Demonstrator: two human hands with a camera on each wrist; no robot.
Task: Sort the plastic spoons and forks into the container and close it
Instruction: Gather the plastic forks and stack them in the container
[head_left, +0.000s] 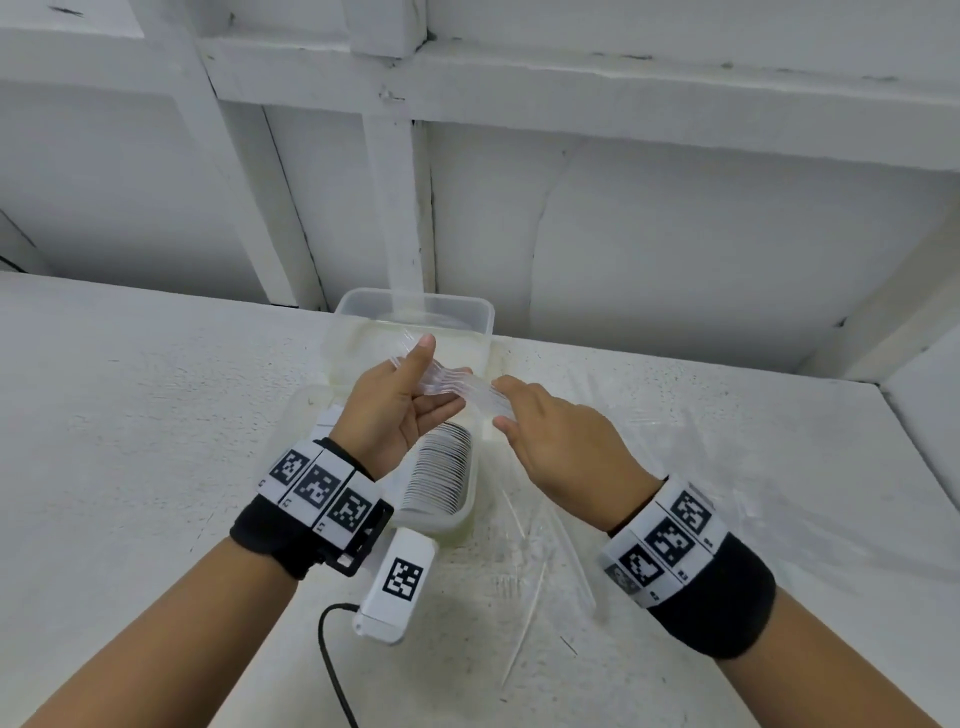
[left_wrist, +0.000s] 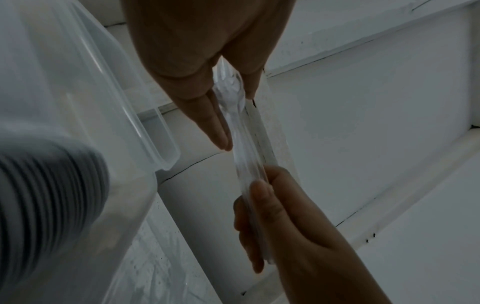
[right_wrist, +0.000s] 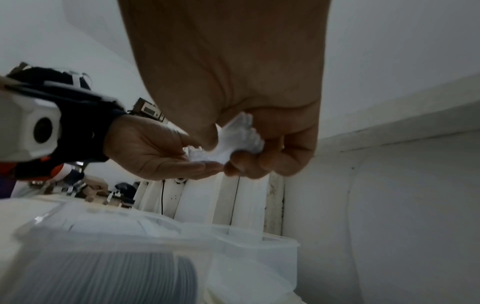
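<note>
Both hands hold a bundle of clear plastic forks (head_left: 467, 397) in the air over the clear container (head_left: 415, 299). My left hand (head_left: 439, 382) holds one end between its thumb and nearly straight fingers. The right hand (head_left: 501, 404) pinches the other end with curled fingers. A dense stack of spoons (head_left: 441, 467) stands on edge in the container's near part. From the left wrist, the bundle (left_wrist: 246, 148) runs from my left hand (left_wrist: 228, 98) down to my right hand (left_wrist: 262, 185). The right wrist view shows tines (right_wrist: 239, 135) by the right hand (right_wrist: 233, 148).
Several loose clear utensils (head_left: 566, 551) lie on the white table to the right of the container. A white device with a black marker and cable (head_left: 400, 577) lies just in front of it. A white panelled wall (head_left: 675, 234) rises right behind the table.
</note>
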